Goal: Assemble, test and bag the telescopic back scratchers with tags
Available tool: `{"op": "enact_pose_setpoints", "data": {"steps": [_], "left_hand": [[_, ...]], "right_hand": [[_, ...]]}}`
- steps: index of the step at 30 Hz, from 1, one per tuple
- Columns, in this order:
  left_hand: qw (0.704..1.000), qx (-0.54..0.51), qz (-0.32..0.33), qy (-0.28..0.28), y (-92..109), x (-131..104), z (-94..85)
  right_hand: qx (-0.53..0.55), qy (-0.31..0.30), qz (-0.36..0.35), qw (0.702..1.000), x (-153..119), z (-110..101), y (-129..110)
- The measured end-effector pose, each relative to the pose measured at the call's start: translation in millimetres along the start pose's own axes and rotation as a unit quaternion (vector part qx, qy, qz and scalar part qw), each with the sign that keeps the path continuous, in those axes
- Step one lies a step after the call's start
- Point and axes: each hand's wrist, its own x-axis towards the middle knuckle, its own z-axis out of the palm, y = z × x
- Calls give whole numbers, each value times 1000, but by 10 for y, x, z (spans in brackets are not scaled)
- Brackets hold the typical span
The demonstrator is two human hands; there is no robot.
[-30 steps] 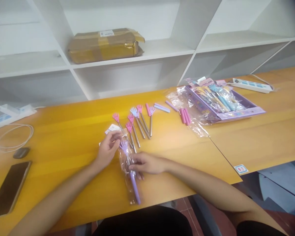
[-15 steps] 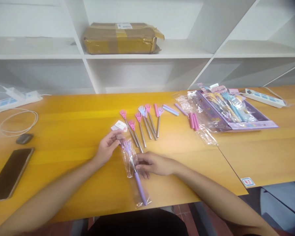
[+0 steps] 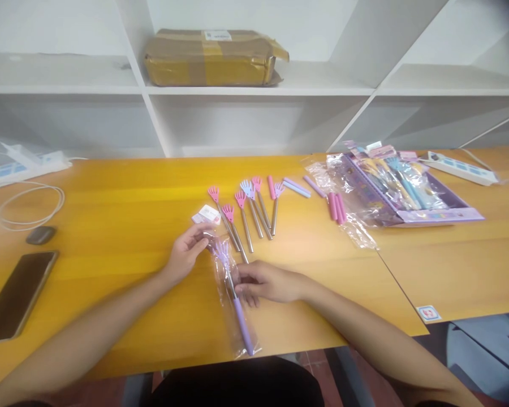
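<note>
A purple back scratcher with a hand-shaped head and a metal rod lies inside a clear plastic bag near the table's front edge. My left hand pinches the top of the bag, just above the scratcher's head. At the bag's right side, my right hand has its thumb and fingers closed on the plastic beside the rod; its fingertips are partly hidden. Past my hands lie several bagless scratcher rods with pink heads, a blue head and purple heads. A white card rests by my left fingers.
Loose pink tubes and purple tubes lie to the right, by a purple display box of bagged scratchers. A phone, dark mouse-like object and cable are left. A cardboard box sits on the shelf.
The camera view has shifted slightly. Both hands keep nearly the same places and grips on the bag, and the scratcher in it has hardly moved.
</note>
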Motion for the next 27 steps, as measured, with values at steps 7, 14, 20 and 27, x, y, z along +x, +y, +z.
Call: {"op": "enact_pose_setpoints", "data": {"steps": [7, 14, 20, 27], "left_hand": [[999, -2, -24, -25, -24, -9, -46], [999, 37, -1, -10, 38, 1, -11], [998, 55, 8, -13, 107, 17, 39], [997, 78, 10, 10, 118, -3, 36]], "right_hand": [[-25, -1, 3, 1000, -13, -9, -24], [-37, 1, 0, 999, -21, -11, -38], [-57, 3, 2, 998, -29, -9, -59], [-66, 0, -2, 998, -33, -8, -60]]}}
